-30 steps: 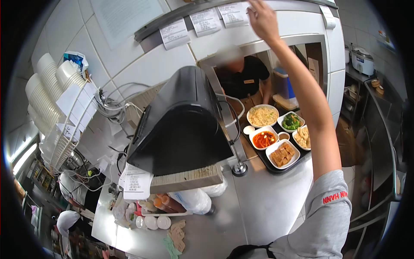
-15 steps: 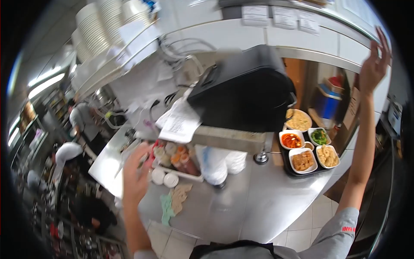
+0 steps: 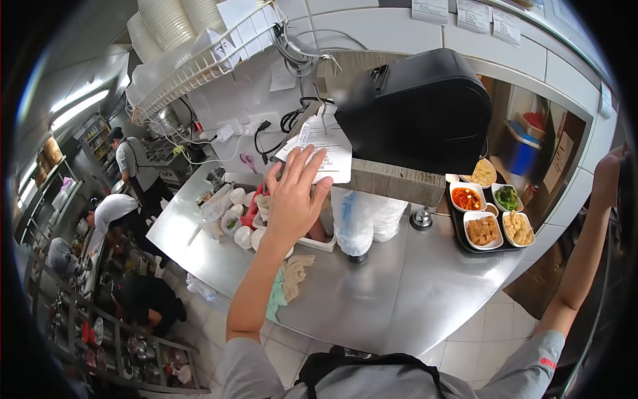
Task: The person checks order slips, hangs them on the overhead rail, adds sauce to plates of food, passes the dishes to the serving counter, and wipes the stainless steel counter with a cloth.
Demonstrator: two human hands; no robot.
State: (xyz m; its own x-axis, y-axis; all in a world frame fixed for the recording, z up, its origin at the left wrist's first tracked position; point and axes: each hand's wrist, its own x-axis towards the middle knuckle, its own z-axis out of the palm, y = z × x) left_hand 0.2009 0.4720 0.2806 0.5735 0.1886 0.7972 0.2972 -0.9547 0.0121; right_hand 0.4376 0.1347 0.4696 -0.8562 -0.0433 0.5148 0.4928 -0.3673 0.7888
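Note:
My left hand (image 3: 297, 196) lies over the lower edge of a stack of printed receipts (image 3: 339, 161), fingers outstretched, fingertips on the paper. A thin metal spike (image 3: 323, 114) pokes up through the stack. Beside the papers stands a bulky black machine (image 3: 425, 110) on a grey ledge (image 3: 392, 181). At the far right edge of view, my right hand (image 3: 607, 176) is raised next to a dark upright surface. Its fingers are mostly hidden there, so I cannot tell what it touches.
A black tray (image 3: 460, 234) carries bowls of food at the counter's right. Below the ledge are plastic-wrapped stacks (image 3: 355, 226), a bell (image 3: 421, 218) and cloths (image 3: 296, 274). Stacked tubs (image 3: 166, 26) fill a wire rack (image 3: 199, 76). Co-workers (image 3: 136, 166) stand in the left aisle.
My left hand has moved up and right from above the counter items onto the receipts. My right hand has dropped from the upper wall to the right edge. The view has shifted.

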